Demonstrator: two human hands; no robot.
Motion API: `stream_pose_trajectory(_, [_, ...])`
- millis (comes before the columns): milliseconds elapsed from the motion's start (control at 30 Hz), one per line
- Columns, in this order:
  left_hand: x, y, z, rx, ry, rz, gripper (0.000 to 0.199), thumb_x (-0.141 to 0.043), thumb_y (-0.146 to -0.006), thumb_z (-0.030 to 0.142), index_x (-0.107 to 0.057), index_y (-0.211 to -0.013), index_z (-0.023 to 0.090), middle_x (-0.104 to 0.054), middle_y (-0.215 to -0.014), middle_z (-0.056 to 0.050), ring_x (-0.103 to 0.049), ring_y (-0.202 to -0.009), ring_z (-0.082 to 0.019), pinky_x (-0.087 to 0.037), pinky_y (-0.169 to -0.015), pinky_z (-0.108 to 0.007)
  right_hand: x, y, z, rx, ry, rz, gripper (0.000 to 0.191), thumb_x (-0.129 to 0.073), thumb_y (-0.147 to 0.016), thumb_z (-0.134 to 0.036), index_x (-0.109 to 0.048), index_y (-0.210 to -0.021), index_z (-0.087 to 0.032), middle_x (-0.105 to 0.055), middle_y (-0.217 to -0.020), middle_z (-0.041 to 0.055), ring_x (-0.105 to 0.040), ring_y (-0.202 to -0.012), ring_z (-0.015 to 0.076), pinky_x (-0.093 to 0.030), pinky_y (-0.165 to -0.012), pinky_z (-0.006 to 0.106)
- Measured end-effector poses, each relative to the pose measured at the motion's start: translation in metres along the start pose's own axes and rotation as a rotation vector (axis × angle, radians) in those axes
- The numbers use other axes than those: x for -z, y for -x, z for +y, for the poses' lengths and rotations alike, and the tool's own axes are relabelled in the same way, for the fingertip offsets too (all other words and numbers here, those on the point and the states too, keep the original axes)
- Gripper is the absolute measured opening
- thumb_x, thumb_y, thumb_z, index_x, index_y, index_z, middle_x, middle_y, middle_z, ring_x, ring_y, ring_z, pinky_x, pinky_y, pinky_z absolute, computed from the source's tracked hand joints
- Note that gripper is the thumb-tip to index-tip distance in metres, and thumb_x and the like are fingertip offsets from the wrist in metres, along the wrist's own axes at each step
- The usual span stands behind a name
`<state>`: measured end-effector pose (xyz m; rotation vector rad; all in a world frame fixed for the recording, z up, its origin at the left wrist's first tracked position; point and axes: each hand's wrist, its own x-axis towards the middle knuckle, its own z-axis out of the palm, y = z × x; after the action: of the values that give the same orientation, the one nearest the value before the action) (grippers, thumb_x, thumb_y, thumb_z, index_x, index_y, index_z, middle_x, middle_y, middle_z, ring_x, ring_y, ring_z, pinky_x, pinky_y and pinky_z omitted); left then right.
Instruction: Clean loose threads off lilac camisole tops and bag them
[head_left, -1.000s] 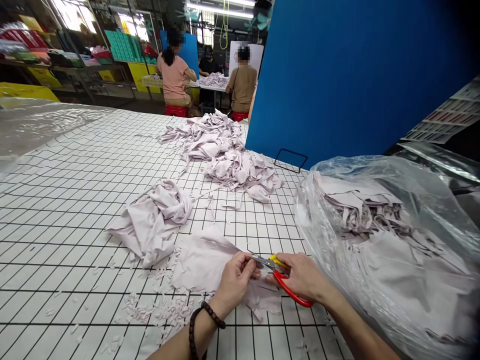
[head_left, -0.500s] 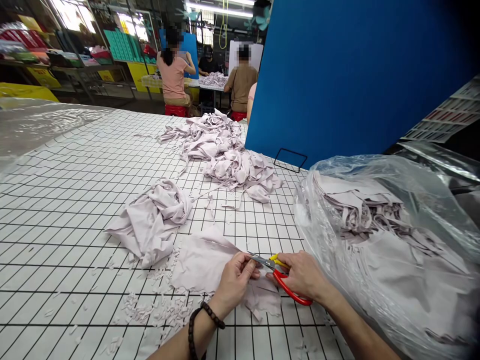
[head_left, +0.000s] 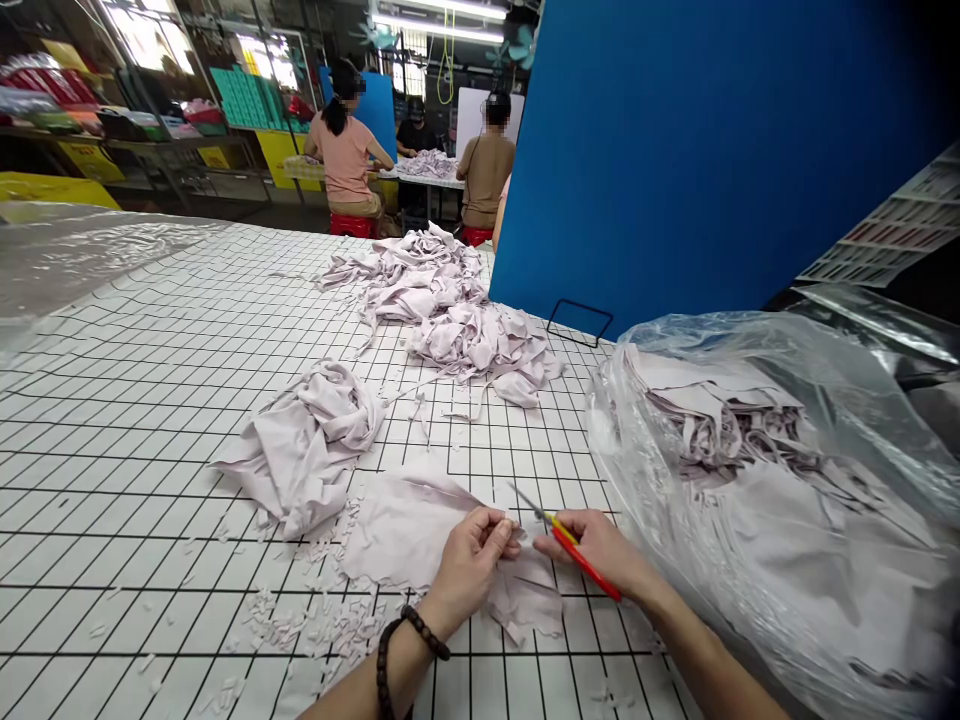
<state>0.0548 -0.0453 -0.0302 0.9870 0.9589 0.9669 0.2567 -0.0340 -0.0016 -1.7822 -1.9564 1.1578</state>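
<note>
Between thumb and fingers, my left hand (head_left: 480,550) pinches the edge of a pale pinkish-grey fabric piece (head_left: 401,525), which lies mostly flat on the table. My right hand (head_left: 596,550) grips a pair of scissors (head_left: 577,560) with red and yellow handles. The scissor blades point up and left, just right of my left fingertips and apart from the fabric. A crumpled piece of the same cloth (head_left: 311,440) rests left of the hands. Small fabric snippets (head_left: 319,620) are scattered in front of it.
A larger heap of cloth (head_left: 480,340) lies farther back on the grid-patterned table (head_left: 150,450). At right, a clear plastic bag (head_left: 622,440) holds stacked fabric pieces. A blue board (head_left: 660,160) stands behind it near a black wire stand (head_left: 579,322). Several people sit at a table beyond.
The scissors have drawn back from the fabric edge at my left fingertips, and their blades have come together and turned more upward. My left hand keeps its pinch in nearly the same place.
</note>
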Motion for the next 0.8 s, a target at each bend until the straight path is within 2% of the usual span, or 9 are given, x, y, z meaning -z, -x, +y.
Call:
stream_pose_trajectory(133, [-0.002, 0.001, 0.004, 0.000, -0.032, 0.019, 0.029, -0.059, -0.082, 0.042, -0.064, -0.088, 0.014, -0.066, -0.077, -0.005, -0.061, -0.069, -0.015, -0.049, -0.069, -0.027, -0.008, -0.002, -0.013, -0.096, -0.500, -0.007, 0.044, -0.065, -0.068, -0.054, -0.036, -0.068, -0.022, -0.049, -0.060, -0.0037, -0.043, -0.048, 0.0096, -0.035, -0.045, 0.023])
stream_pose_trajectory(233, [-0.003, 0.001, 0.007, -0.022, -0.015, 0.003, 0.028, -0.057, -0.083, 0.041, -0.068, -0.088, 0.015, -0.068, -0.084, -0.007, -0.061, -0.076, -0.017, -0.048, -0.072, -0.026, -0.024, -0.004, -0.025, -0.029, -0.641, -0.004, 0.049, -0.075, -0.060, -0.048, -0.035, -0.071, -0.022, -0.053, -0.069, -0.0029, -0.047, -0.054, 0.0099, -0.038, -0.049, 0.023])
stream_pose_trajectory(333, [-0.003, 0.001, 0.008, -0.042, -0.002, -0.020, 0.030, -0.055, -0.084, 0.042, -0.070, -0.087, 0.016, -0.068, -0.082, -0.006, -0.060, -0.074, -0.016, -0.046, -0.068, -0.024, -0.037, -0.009, -0.029, -0.019, -0.650, 0.005, 0.049, -0.075, -0.060, -0.047, -0.035, -0.072, -0.022, -0.052, -0.068, -0.0036, -0.045, -0.052, 0.0092, -0.037, -0.049, 0.023])
stream_pose_trajectory(433, [-0.002, 0.001, 0.007, -0.016, 0.001, -0.015, 0.036, -0.055, -0.083, 0.045, -0.071, -0.094, 0.015, -0.066, -0.073, -0.004, -0.056, -0.065, -0.014, -0.045, -0.064, -0.024, -0.029, -0.015, -0.024, -0.033, -0.572, 0.031, 0.045, -0.070, -0.065, -0.050, -0.036, -0.072, -0.022, -0.050, -0.065, -0.0041, -0.043, -0.049, 0.0090, -0.036, -0.047, 0.023])
stream_pose_trajectory(533, [-0.001, 0.001, 0.007, 0.033, 0.037, 0.003, 0.041, -0.055, -0.083, 0.046, -0.068, -0.105, 0.015, -0.067, -0.081, -0.006, -0.058, -0.068, -0.014, -0.046, -0.067, -0.025, 0.000, -0.026, -0.016, -0.054, -0.427, 0.063, 0.035, -0.064, -0.069, -0.046, -0.039, -0.073, -0.022, -0.050, -0.063, -0.0035, -0.045, -0.049, 0.0105, -0.037, -0.048, 0.024])
stream_pose_trajectory(633, [0.001, 0.000, 0.005, 0.099, 0.195, 0.031, 0.040, -0.057, -0.082, 0.044, -0.064, -0.107, 0.014, -0.065, -0.099, -0.009, -0.061, -0.073, -0.015, -0.048, -0.069, -0.027, 0.030, -0.046, -0.018, -0.160, -0.064, 0.290, 0.020, -0.059, -0.072, -0.033, -0.045, -0.077, -0.021, -0.053, -0.065, -0.0002, -0.049, -0.055, 0.0138, -0.034, -0.051, 0.025])
stream_pose_trajectory(700, [0.003, -0.002, 0.003, 0.140, 0.353, 0.073, 0.038, -0.058, -0.082, 0.042, -0.059, -0.108, 0.014, -0.061, -0.108, -0.012, -0.062, -0.074, -0.015, -0.049, -0.069, -0.028, 0.035, -0.064, -0.030, -0.184, 0.194, 0.458, 0.014, -0.056, -0.072, -0.026, -0.050, -0.084, -0.021, -0.057, -0.071, 0.0026, -0.052, -0.062, 0.0164, -0.032, -0.054, 0.025])
stream_pose_trajectory(733, [0.004, -0.003, 0.002, 0.158, 0.432, 0.096, 0.037, -0.057, -0.082, 0.040, -0.056, -0.110, 0.015, -0.060, -0.109, -0.012, -0.063, -0.074, -0.015, -0.049, -0.069, -0.029, 0.032, -0.075, -0.039, -0.137, 0.268, 0.483, 0.015, -0.054, -0.073, -0.023, -0.051, -0.087, -0.021, -0.059, -0.075, 0.0032, -0.053, -0.065, 0.0171, -0.031, -0.055, 0.025])
stream_pose_trajectory(800, [0.006, -0.003, 0.002, 0.185, 0.569, 0.133, 0.036, -0.055, -0.083, 0.035, -0.050, -0.113, 0.015, -0.061, -0.106, -0.013, -0.064, -0.072, -0.015, -0.050, -0.069, -0.029, 0.016, -0.098, -0.063, 0.067, 0.288, 0.403, 0.015, -0.051, -0.075, -0.021, -0.053, -0.090, -0.023, -0.062, -0.080, 0.0020, -0.054, -0.069, 0.0164, -0.031, -0.057, 0.024])
